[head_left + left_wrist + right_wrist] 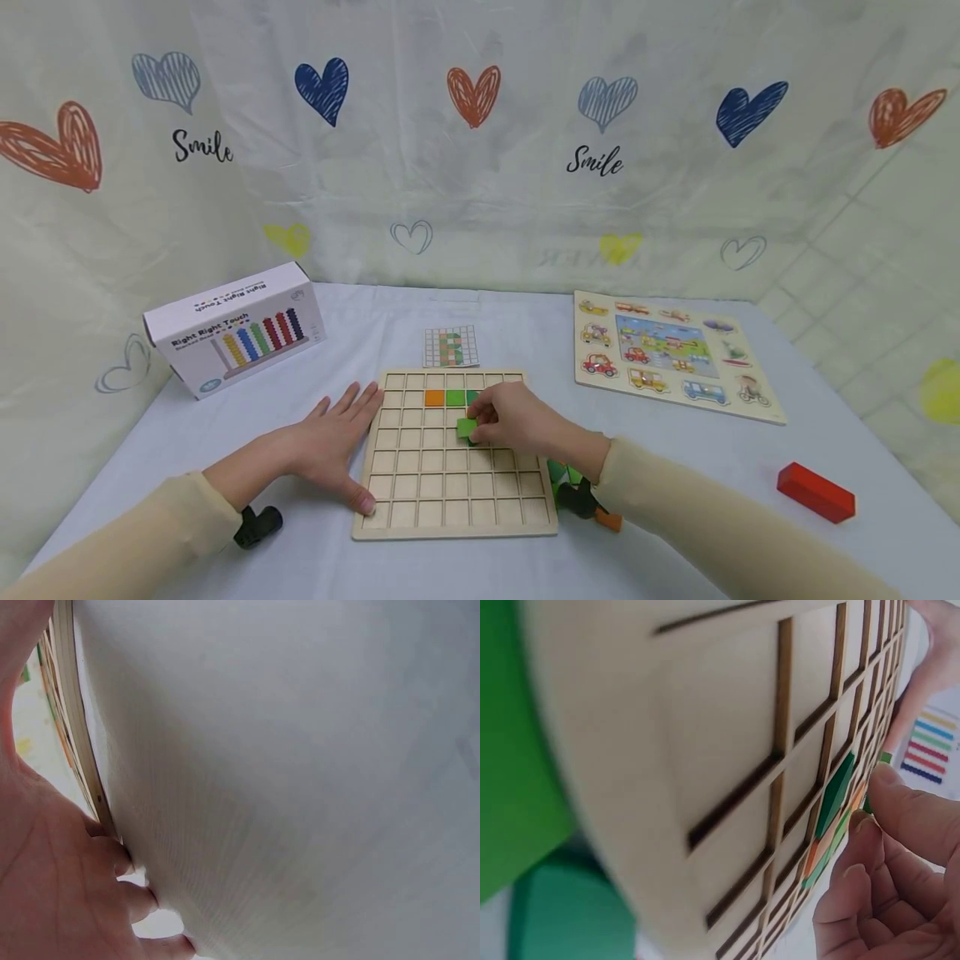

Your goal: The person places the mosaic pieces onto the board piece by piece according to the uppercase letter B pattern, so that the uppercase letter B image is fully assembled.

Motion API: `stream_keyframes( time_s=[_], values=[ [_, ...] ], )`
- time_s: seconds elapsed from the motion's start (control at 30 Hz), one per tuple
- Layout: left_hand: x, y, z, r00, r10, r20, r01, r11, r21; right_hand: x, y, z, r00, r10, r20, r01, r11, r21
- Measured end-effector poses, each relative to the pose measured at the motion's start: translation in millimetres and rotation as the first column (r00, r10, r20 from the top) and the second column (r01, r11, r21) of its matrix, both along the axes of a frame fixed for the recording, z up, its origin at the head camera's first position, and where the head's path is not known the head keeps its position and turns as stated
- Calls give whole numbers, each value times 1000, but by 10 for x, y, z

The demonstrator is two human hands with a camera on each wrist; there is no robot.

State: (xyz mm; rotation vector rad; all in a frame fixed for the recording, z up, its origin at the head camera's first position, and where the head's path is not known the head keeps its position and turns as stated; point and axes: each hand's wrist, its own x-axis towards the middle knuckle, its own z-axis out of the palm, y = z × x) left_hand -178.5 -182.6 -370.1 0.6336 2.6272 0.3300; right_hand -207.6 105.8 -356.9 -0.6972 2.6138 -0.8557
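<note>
A wooden grid board (420,484) lies flat on the table. My left hand (330,446) rests along its left edge, fingers spread and thumb on the near corner. Between thumb and fingers my right hand (517,418) pinches a light-green square block (466,427) over the board's upper middle. An orange block (434,398), a green block (455,398) and a darker green block (472,397) sit in a row in the second row of cells. Part of that row is hidden behind the right hand. In the right wrist view the fingertips (886,774) hold the block's edge.
Behind the board lies a pattern card (451,347). A white box (240,329) stands back left, a picture puzzle (667,354) lies back right. Loose green blocks (557,472) lie by the board's right edge. A red block (816,492) is far right.
</note>
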Motion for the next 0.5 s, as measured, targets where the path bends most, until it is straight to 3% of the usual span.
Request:
stream_keyframes(
  time_s=[0.5],
  values=[
    [-17,-15,-24,1000,-2,-4,2,1000,-4,34,-206,-40,999,8,-42,-4,996,90]
  ],
)
